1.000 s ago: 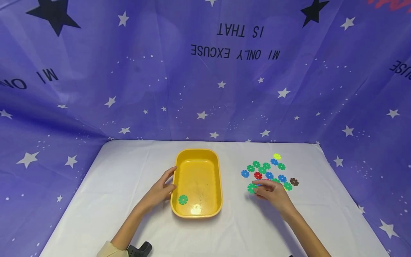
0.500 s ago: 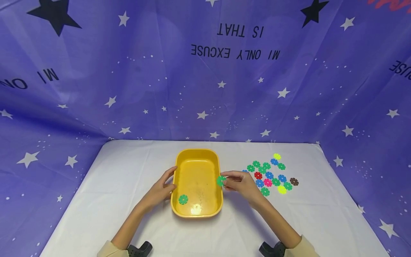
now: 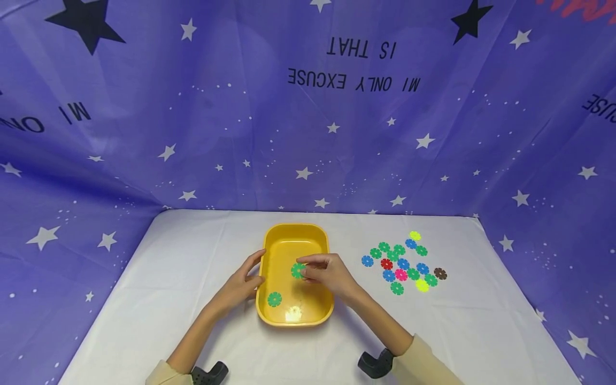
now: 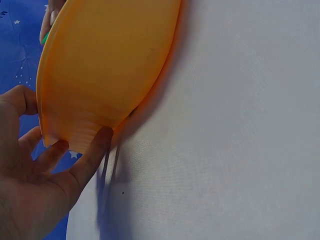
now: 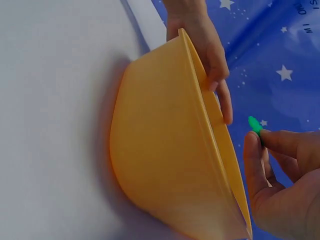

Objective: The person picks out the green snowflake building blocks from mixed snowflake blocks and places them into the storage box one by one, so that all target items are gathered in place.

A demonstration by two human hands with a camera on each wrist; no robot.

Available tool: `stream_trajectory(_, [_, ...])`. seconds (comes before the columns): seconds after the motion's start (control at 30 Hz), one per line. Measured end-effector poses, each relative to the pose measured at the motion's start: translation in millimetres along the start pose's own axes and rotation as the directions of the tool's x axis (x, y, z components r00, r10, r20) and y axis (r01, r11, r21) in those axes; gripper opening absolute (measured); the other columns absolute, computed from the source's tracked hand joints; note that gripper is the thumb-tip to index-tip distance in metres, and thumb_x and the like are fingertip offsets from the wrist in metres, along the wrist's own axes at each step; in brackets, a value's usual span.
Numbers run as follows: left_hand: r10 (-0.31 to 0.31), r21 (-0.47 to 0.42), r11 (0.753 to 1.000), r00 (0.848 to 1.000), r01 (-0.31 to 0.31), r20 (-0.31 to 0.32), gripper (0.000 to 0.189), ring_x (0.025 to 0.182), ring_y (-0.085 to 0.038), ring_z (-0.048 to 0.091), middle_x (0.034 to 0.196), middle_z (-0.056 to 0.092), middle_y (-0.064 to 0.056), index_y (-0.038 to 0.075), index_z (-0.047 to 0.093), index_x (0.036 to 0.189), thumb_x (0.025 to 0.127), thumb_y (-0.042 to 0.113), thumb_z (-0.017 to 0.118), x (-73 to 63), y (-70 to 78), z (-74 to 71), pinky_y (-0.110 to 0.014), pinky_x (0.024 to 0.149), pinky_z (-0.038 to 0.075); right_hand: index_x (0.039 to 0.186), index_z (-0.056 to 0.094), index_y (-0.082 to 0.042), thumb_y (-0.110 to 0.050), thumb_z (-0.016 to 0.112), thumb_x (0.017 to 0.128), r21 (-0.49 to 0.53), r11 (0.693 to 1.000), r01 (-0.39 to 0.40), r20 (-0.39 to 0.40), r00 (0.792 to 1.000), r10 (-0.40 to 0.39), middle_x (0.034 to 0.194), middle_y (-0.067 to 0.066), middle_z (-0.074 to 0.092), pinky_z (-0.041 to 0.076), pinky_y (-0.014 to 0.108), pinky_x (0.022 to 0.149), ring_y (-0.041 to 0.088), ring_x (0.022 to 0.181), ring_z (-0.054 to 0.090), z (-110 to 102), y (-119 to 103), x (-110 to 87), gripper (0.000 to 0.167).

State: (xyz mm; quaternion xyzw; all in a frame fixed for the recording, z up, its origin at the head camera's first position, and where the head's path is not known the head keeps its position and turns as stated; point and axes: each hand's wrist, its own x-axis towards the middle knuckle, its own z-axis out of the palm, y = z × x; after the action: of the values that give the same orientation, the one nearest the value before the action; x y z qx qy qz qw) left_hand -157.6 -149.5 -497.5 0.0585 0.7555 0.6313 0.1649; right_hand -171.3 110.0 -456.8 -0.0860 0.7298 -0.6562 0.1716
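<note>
Tray (image 3: pixel 294 256), yellow, with raised walls, stood upright on a white-covered table (image 3: pixel 216 230) at the lower centre of the head view. Right hand (image 3: pixel 329 274) was found over the right half of the tray, thumb and forefinger pinching a notched green disc (image 3: pixel 297 271) by its edge. The right wrist view, toward its right side, showed that disc nearly edge-on and apart from the tray's rim. Left hand (image 3: pixel 240 286) was at the tray's left side, fingers spread, fingertips touching the rim and outer wall; the left wrist view, at its lower left, confirmed the contact with the wall. How firmly it pressed could not be determined. A second green disc (image 3: pixel 274 299) lay flat on the tray floor, in the lower left corner.

Loose discs (image 3: pixel 403 264) lay clustered on the table, right of centre in the head view, well apart from the tray. Noted among several green and blue pieces: a brown disc (image 3: pixel 440 274) at the right edge, a red disc (image 3: pixel 387 264) toward the left, a pink disc (image 3: pixel 401 275) just beside it at lower right, a yellow disc (image 3: pixel 415 235) at the top. Black wrist devices (image 3: pixel 376 364) showed near the bottom edge. Purple-blue curtain (image 3: pixel 289 133), printed with stars and inverted lettering, filled the upper frame.
</note>
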Motion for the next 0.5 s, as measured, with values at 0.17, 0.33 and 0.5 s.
stream_trajectory(0.17, [-0.001, -0.002, 1.000, 1.000, 0.001, 0.002, 0.070, 0.125, -0.041, 0.052, 0.163, 0.018, -0.018, 0.022, 0.028, 0.158, 0.095, 0.011, 0.057, 0.5, -0.5, -0.1, -0.042, 0.086, 0.058, 0.116, 0.071, 0.006, 0.003, 0.067, 0.090, -0.009, 0.999, -0.031, 0.004, 1.000, 0.031, 0.091, 0.010, 0.070, 0.059, 0.046, 0.082, 0.035, 0.084, 0.070, 14.8, 4.7, 8.6, 0.026])
stream_trajectory(0.33, [0.001, 0.000, 1.000, 1.000, -0.001, 0.010, 0.070, 0.124, -0.040, 0.053, 0.163, 0.018, -0.018, 0.022, 0.027, 0.158, 0.096, 0.010, 0.055, 0.8, -1.0, -0.5, -0.042, 0.086, 0.058, 0.112, 0.074, 0.004, 0.005, 0.067, 0.088, -0.051, 0.998, -0.037, 0.004, 0.999, 0.037, 0.085, 0.007, 0.069, 0.061, 0.038, 0.075, 0.034, 0.078, 0.070, 29.0, 11.8, 15.5, 0.025])
stream_trajectory(0.5, [-0.002, 0.003, 1.000, 1.000, 0.002, 0.007, 0.069, 0.122, -0.038, 0.055, 0.163, 0.019, -0.018, 0.022, 0.027, 0.158, 0.096, 0.009, 0.055, 0.2, -0.3, -0.1, -0.042, 0.086, 0.058, 0.108, 0.076, 0.002, 0.005, 0.069, 0.086, -0.090, 0.993, -0.073, -0.020, 0.997, 0.071, 0.082, 0.007, 0.068, 0.061, 0.031, 0.069, 0.024, 0.072, 0.070, 41.3, 21.8, 21.7, 0.023])
